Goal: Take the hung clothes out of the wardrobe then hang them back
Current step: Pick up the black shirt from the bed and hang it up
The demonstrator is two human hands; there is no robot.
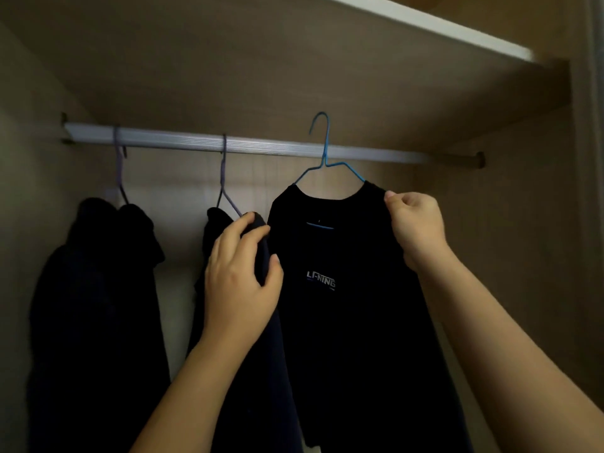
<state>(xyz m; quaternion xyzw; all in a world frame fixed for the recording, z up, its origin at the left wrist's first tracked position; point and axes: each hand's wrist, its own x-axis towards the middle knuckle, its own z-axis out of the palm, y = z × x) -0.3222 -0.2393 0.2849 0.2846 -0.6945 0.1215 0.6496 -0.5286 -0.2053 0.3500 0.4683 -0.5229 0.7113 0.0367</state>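
While the right hand (pixel 415 227) pinches the black shirt (pixel 343 338) at three o'clock, the left hand (pixel 242 276) grips dark fabric (pixel 260 253) at nine. Its chest lettering (pixel 321 283) reads "LI-NING".

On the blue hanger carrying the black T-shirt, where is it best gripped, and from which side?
Probably the twisted neck of the blue hanger, from the front, under the hook: it stands clear above the collar of the black T-shirt, as bare wire.

The beige wood-grain panel (pixel 261 67) above the rail (pixel 268 148) is dim; higher, toward the right, a shelf (pixel 425 22) with a white front edge catches light.
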